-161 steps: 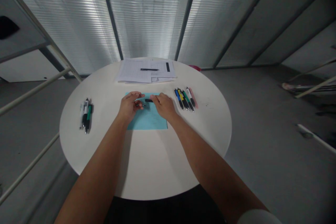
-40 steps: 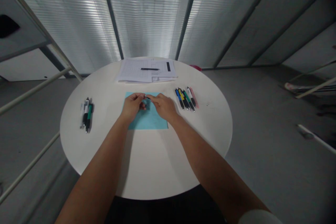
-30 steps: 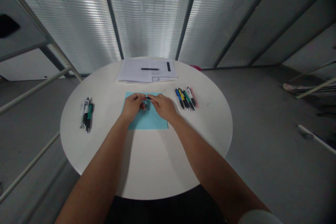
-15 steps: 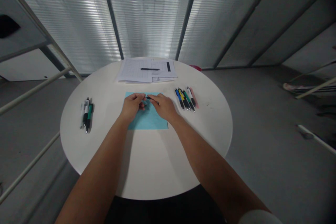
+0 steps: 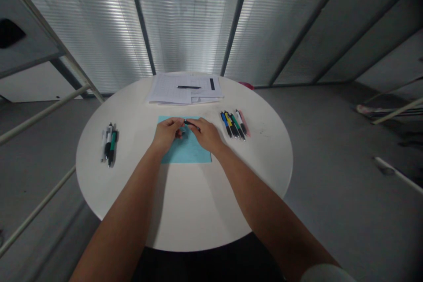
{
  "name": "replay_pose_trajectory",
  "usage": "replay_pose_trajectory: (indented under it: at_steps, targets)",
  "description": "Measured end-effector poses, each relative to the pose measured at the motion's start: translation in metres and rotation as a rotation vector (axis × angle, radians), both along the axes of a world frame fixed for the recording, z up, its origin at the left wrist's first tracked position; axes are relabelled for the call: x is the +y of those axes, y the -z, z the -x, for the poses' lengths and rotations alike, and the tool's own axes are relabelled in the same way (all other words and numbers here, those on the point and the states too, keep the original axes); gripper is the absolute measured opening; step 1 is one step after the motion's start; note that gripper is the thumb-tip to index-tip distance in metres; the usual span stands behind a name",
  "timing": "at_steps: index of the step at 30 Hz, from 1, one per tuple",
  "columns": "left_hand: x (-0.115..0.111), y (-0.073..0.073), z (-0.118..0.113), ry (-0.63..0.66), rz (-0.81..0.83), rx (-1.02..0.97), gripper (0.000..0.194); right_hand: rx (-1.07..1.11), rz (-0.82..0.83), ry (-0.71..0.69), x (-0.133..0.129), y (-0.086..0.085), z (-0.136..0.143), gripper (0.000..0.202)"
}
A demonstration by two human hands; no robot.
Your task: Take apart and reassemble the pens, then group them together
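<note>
Over a light blue sheet (image 5: 187, 152), my two hands are close together with their fingertips almost meeting. My right hand (image 5: 208, 134) is closed on a black pen part (image 5: 191, 124), which points toward the left fingers. My left hand (image 5: 166, 134) is closed in a pinch. A small silvery bit (image 5: 183, 131) shows beneath its fingers; the rest of what it holds is hidden, and I cannot tell what it is.
Several colored pens (image 5: 234, 124) lie in a row to the right, beside a pink slip (image 5: 245, 123). More pens (image 5: 110, 144) lie at the left of the round white table (image 5: 185, 211). Papers (image 5: 168, 90) with a black pen (image 5: 188, 87) on top are at the back.
Both hands stay over the blue sheet. The fingertips and the black pen part shift only very slightly; nothing is let go or picked up.
</note>
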State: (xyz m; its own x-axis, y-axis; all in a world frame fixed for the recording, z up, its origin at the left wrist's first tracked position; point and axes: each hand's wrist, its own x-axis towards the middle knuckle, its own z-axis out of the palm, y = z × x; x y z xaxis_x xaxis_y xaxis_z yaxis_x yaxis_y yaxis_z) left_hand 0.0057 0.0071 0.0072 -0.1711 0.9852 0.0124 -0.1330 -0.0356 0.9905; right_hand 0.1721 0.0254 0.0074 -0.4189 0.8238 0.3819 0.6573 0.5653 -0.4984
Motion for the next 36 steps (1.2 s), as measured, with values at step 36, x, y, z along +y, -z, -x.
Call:
replay_pose_trajectory:
  at_steps: [36]
  targets:
    - [-0.003, 0.016, 0.004, -0.12, -0.12, 1.22, 0.023, 0.047, 0.009, 0.154, 0.004, 0.003, 0.0, 0.025]
